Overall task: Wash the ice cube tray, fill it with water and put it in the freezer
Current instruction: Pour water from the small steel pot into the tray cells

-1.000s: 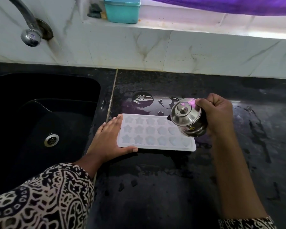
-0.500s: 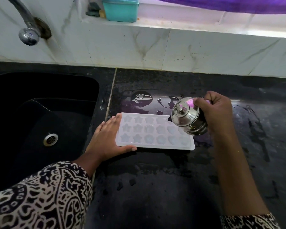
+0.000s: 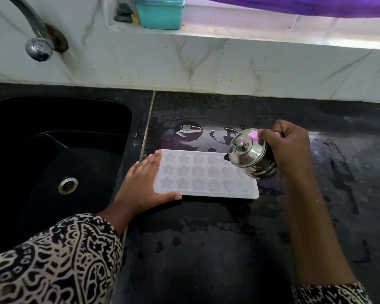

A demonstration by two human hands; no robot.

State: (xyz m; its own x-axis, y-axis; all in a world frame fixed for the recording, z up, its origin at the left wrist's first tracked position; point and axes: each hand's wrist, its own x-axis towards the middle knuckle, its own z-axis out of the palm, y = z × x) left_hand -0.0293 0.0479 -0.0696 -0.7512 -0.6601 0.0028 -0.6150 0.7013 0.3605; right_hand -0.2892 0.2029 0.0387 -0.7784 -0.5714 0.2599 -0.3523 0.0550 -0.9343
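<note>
Head view: ice cube tray [image 3: 206, 179] lies flat at the centre of the wet black bench [image 3: 206, 249]. Left grip [image 3: 140, 187], fingers straight, rests against its 9 o'clock end. Right grip [image 3: 287, 148] curls round a lidded steel pot [image 3: 249, 153], which is tilted over the tray's 2 o'clock corner.

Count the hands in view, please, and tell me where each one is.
2. The left hand lies flat on the counter against the ice cube tray's left end. The right hand grips a tilted steel pot above the tray's right end. No others seem hidden.

White tray [image 3: 206, 195], black-and-white patterned sleeve [image 3: 53, 260]
</note>
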